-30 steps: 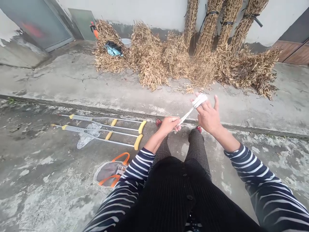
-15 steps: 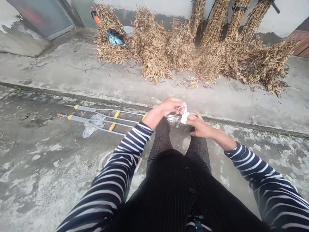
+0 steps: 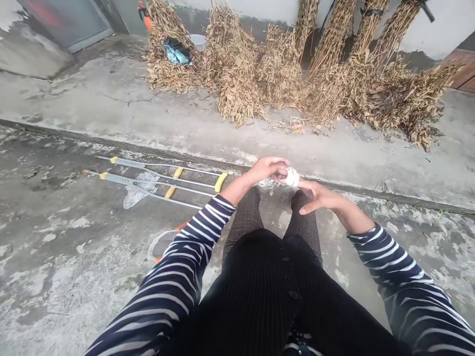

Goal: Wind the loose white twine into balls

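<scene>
A small white roll of cloth bandage (image 3: pixel 292 177) sits between my hands, just above my knees. My left hand (image 3: pixel 266 170) curls over its left side. The fingers of my right hand (image 3: pixel 319 198) press against its lower right side, while the thumb points down and away from it. No loose strip of the bandage shows, and part of the roll is hidden by my fingers.
A pair of metal crutches with yellow grips (image 3: pixel 122 179) lies on the concrete to my left, beside a clear plastic sheet (image 3: pixel 137 192). An orange-handled bag (image 3: pixel 161 242) lies by my left arm. Bundled dried plant stalks (image 3: pixel 237 74) stand beyond a low concrete step (image 3: pixel 122 146).
The long white strip stretched between my hands is now a compact roll. My hands have come together around it, and my left arm now hides most of the orange-handled bag.
</scene>
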Available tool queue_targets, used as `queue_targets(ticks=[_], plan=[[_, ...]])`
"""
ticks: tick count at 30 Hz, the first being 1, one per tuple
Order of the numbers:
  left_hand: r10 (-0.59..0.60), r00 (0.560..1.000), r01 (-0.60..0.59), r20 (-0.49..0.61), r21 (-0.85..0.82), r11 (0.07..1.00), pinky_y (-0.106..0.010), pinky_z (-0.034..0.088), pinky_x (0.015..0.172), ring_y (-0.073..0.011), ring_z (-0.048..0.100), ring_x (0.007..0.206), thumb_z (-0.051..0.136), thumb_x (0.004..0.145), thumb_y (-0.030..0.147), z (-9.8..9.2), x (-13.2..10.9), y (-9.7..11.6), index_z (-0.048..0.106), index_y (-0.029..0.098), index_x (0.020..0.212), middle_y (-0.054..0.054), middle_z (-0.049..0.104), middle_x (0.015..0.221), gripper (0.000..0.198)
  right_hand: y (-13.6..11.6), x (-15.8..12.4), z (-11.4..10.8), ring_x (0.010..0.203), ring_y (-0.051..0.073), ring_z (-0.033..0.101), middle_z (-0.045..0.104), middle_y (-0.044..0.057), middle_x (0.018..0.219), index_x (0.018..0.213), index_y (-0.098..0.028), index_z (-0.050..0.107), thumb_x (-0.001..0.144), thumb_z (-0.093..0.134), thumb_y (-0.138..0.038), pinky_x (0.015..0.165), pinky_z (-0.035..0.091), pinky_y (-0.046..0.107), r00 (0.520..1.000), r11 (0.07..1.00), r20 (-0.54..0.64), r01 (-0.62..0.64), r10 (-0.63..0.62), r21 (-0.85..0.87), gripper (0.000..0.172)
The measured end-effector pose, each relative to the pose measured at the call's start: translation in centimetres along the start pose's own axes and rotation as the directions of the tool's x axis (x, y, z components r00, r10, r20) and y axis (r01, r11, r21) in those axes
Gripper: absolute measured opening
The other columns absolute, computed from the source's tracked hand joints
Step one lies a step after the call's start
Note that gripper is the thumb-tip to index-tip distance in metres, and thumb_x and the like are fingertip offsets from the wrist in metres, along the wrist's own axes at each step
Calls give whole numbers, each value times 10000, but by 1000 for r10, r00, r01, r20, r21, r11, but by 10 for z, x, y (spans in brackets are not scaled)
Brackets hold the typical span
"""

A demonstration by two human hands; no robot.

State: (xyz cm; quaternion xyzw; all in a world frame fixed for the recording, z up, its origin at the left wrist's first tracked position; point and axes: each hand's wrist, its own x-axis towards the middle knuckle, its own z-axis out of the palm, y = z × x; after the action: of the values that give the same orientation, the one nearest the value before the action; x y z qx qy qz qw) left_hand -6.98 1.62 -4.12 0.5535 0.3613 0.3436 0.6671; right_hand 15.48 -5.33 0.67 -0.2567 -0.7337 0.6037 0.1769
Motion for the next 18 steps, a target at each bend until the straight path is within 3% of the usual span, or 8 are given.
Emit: queue_targets(ticks=[4, 7, 11, 15, 18], plan=[[22, 999, -29, -32, -245, 969, -314, 557, 839, -203, 705, 960, 858, 671, 353, 21, -27, -16, 735, 140, 1173, -132, 748, 1181, 559, -6, -2, -2, 1597, 278, 211, 417, 47, 1645, 1475, -313, 576, 705, 893, -471, 1305, 43, 482, 1000, 996, 8, -19, 19, 88, 848], [49, 989, -85, -137, -274, 958, -306, 524, 937, -204, 697, 1041, 892, 619, 331, 30, -35, -29, 769, 150, 1073, -110, 765, 1153, 503, -11, -3, 0, 1593, 280, 229, 428, 64, 1636, 1492, -301, 554, 688, 894, -500, 1304, 68, 493, 998, 993, 30, -54, 51, 107, 896], [-13, 983, -25, -182, -207, 978, -295, 538, 823, -165, 697, 833, 881, 630, 389, 23, -35, -32, 770, 128, 893, -78, 783, 938, 388, -17, -3, 5, 1596, 273, 223, 418, 83, 1641, 1511, -281, 533, 714, 870, -530, 1302, 95, 480, 996, 994, 90, -33, 24, 100, 900], [-38, 999, 39, 9, -182, 982, -282, 536, 772, -157, 694, 795, 852, 685, 447, 2, -27, -4, 750, 90, 787, -113, 771, 902, 385, -26, -2, 9, 1599, 277, 213, 425, 87, 1637, 1500, -284, 550, 752, 843, -537, 1296, 106, 487, 986, 999, 165, -2, -3, 32, 842], [-28, 987, 46, 160, -111, 993, -277, 539, 756, -158, 687, 786, 837, 714, 417, -9, -19, 23, 728, 73, 688, -141, 769, 891, 362, -35, -4, 9, 1597, 292, 219, 393, 70, 1656, 1475, -312, 580, 780, 834, -502, 1289, 130, 511, 984, 999, 179, 22, -14, -45, 764]])
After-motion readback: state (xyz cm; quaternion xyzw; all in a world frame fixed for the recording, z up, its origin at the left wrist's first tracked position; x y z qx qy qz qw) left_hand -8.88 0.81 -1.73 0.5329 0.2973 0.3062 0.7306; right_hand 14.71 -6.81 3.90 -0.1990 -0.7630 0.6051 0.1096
